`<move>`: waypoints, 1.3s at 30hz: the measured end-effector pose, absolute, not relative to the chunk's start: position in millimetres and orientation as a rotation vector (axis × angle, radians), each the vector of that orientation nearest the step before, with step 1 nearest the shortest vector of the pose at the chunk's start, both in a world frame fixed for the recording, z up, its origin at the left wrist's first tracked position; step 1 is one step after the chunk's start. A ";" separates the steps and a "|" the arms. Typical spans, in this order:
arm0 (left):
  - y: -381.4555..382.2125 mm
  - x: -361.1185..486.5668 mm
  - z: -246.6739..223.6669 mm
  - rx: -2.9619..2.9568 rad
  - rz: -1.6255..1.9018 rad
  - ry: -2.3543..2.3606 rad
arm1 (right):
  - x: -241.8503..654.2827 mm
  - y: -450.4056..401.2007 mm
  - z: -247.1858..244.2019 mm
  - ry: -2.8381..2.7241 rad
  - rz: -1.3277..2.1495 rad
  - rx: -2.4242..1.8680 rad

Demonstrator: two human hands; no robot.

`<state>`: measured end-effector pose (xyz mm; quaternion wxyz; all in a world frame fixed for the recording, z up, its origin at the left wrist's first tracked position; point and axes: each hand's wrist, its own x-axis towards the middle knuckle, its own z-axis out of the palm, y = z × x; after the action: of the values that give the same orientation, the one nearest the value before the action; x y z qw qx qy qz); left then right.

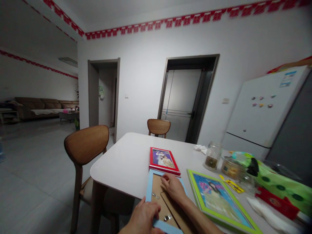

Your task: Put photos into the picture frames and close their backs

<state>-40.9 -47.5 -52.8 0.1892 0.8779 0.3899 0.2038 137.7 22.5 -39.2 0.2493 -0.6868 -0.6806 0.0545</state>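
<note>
A light blue picture frame lies face down at the near edge of the table, its brown backing board facing up. Small metal clips show on the board, and a dark stand strip runs down it. My left hand grips the frame's left side, fingers curled over the edge. Over the upper part of the board, my right hand has its fingertips pressed together; what they hold, if anything, is hidden. A red picture frame touches or nearly touches the blue one's far end. To the right lies a green picture frame, picture side up.
On the white table, a glass jar, a food container, a yellow packet and a green patterned bag crowd the right side. Wooden chairs stand to the left and beyond. A white fridge is at right.
</note>
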 end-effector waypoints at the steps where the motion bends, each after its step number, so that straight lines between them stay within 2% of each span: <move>1: -47.8 -40.6 -52.7 2.466 0.571 1.106 | 135.0 8.9 -37.6 -1.936 0.176 -1.779; 5: -49.3 -38.7 -51.4 2.485 0.565 1.122 | 128.6 -48.5 -32.3 -2.338 0.238 -1.364; 12: -51.8 -36.4 -47.1 2.536 0.515 1.160 | 144.3 -86.0 -33.9 -2.509 0.154 -1.234; 25: -55.8 -38.4 -39.9 2.568 0.480 1.192 | 158.7 -79.4 -62.2 -2.563 -0.046 -1.246; 33: -52.3 -37.4 -40.7 2.558 0.463 1.187 | 156.4 -78.2 -49.7 -2.593 0.078 -1.294; 39: -58.6 -28.1 -44.7 2.597 0.490 1.146 | 168.7 -83.9 -71.3 -2.461 -0.016 -1.318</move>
<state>-28.1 -58.6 -44.7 0.1303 0.8939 0.3944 0.1687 168.7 -83.9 -71.3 0.1741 -0.4649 -0.8681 -0.0057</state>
